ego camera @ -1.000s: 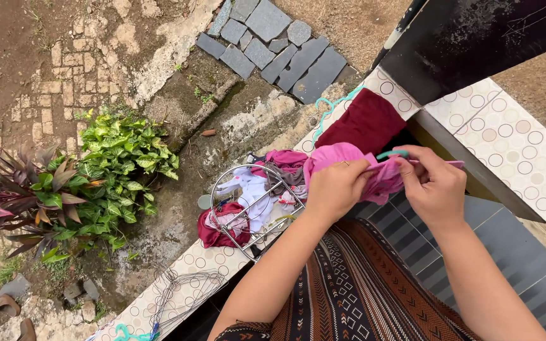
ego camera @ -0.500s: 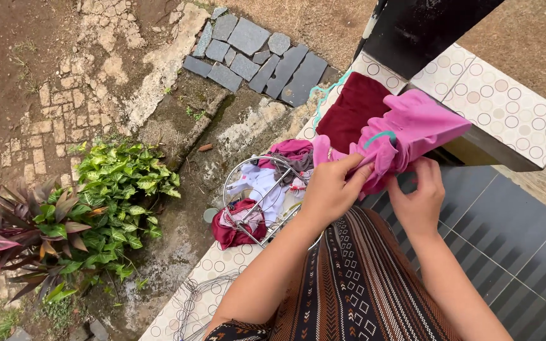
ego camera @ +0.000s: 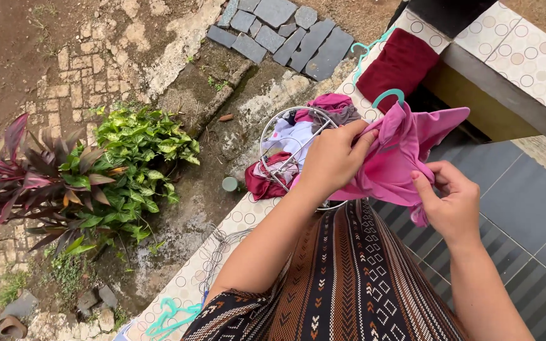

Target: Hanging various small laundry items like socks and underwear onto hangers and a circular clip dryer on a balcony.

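Hands meet over a pink garment (ego camera: 399,158) in the head view, the only view we have. Our left hand (ego camera: 333,158) is closed on the upper part of the cloth, fingers bunched into the fabric just below the teal hanger hook (ego camera: 390,96) that rises out of the garment's top. Our right hand (ego camera: 453,202) pinches the lower edge of the same garment between thumb and fingers, so the cloth hangs stretched between the two hands, above the striped dark floor tiles (ego camera: 526,215) and in front of our patterned brown skirt (ego camera: 349,284).

Just behind the left hand we see a round wire basket (ego camera: 279,126) standing on the low tiled ledge (ego camera: 248,218), which bears a pattern of circles. The basket holds crumpled laundry: a white piece (ego camera: 289,136), a magenta piece (ego camera: 330,102) at the far rim, and a dark red piece (ego camera: 260,183) spilling over the near rim. Farther along the ledge lies a folded maroon cloth (ego camera: 399,63) with a second teal hanger (ego camera: 364,53) beside it. Near the bottom edge, more wire hangers (ego camera: 216,252) and a teal one (ego camera: 169,316) lie on the ledge.

Beyond the ledge, well apart from the hands, we see a green leafy plant (ego camera: 140,151), a red-leaved plant (ego camera: 26,183), cracked concrete ground and grey paving stones (ego camera: 285,31).
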